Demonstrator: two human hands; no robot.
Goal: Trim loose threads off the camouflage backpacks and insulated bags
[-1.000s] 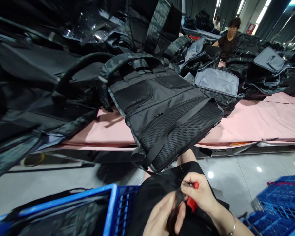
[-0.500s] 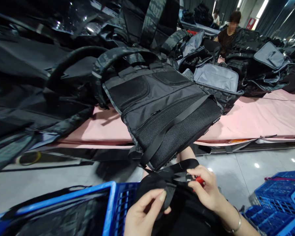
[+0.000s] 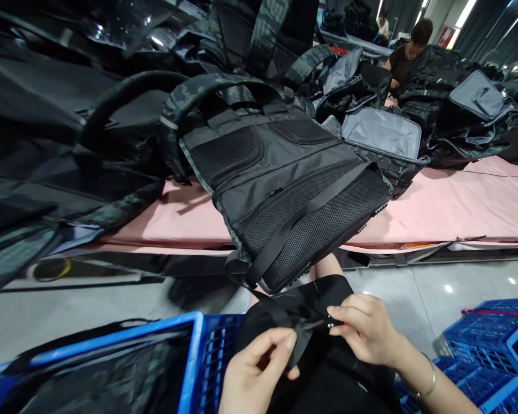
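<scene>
Stretching across workshop, pink table [image 3: 457, 207] heaped with dark backpacks; nearest backpack [image 3: 285, 190] overhangs edge above grey glossy floor [image 3: 414, 287]. Blue crates [image 3: 487, 351] either side. Left hand [image 3: 254, 374] pinches black strap [image 3: 300, 345]; right hand [image 3: 365, 330] closed on small snips [image 3: 330, 324], touching strap.

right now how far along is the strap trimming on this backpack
Done: nothing can be confirmed as finished; the backpack lies back-up, overhanging the pink table. In hand: the left hand pinches the loose black strap, while the right hand holds a small red-handled tool at it, mostly hidden in the grip. Left: many more dark bags are piled behind, their state unclear.
</scene>
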